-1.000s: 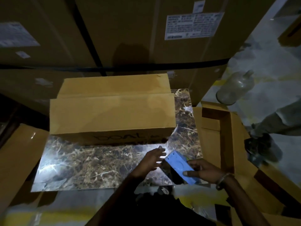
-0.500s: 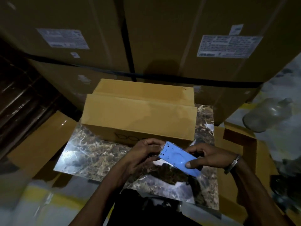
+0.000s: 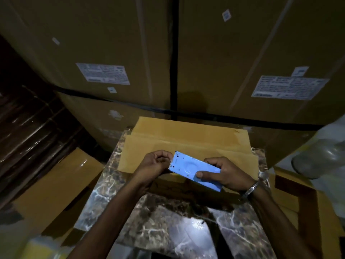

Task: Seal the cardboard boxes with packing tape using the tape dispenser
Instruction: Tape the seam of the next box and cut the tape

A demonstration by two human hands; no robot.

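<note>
- A marbled slab [image 3: 186, 230] is being lit by a bright glare.
- Large stacked cartons [image 3: 112, 43] are being bound by black straps [image 3: 174, 53].
- White printed labels [image 3: 103, 73] are being carried on the carton faces.
- A clear plastic bottle [image 3: 321, 157] is being seen at far right.

White labels [image 3: 103, 74] on stacked cartons [image 3: 104, 43], print too blurred for reading
</note>
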